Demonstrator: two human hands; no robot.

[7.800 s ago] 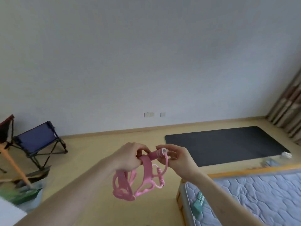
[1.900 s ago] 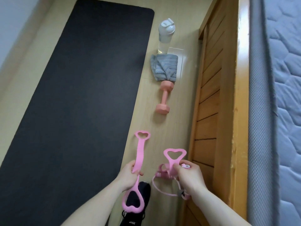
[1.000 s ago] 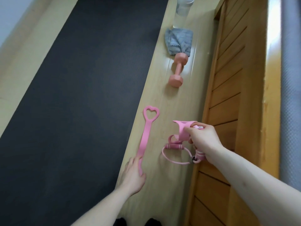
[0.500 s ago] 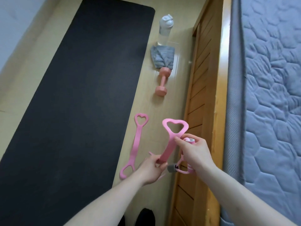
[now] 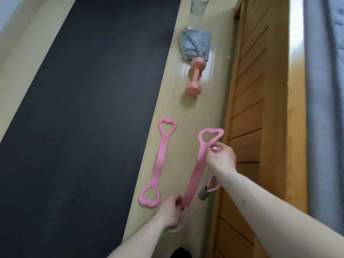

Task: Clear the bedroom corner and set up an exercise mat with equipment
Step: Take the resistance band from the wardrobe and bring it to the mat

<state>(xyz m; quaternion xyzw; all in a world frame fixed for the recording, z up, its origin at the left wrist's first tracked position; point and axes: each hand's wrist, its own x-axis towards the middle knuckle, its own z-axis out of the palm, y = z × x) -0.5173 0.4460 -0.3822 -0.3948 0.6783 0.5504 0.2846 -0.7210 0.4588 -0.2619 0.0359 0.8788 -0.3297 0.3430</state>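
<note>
A black exercise mat [image 5: 89,112] covers the floor on the left. One pink resistance band with heart-shaped ends [image 5: 158,164] lies flat on the wood floor beside the mat. A second pink band [image 5: 197,164] is stretched between my hands: my left hand [image 5: 170,213] pinches its lower end, and my right hand [image 5: 221,159] grips it just below the upper heart loop. My right hand also holds a pink skipping rope [image 5: 210,189] with a grey piece, which dangles under the wrist. Farther along the floor lie a pink dumbbell [image 5: 195,76] and a grey towel [image 5: 195,43].
A clear water bottle [image 5: 199,5] stands past the towel at the top edge. The wooden bed frame [image 5: 256,108] runs along the right, with a grey quilted mattress [image 5: 325,90] on it. The floor strip between mat and bed is narrow. A dark shoe tip [image 5: 181,253] shows at the bottom.
My left hand has slid down to the lower end of the second band and both hands have lowered it toward the floor, parallel to the first band. The view has tilted closer.
</note>
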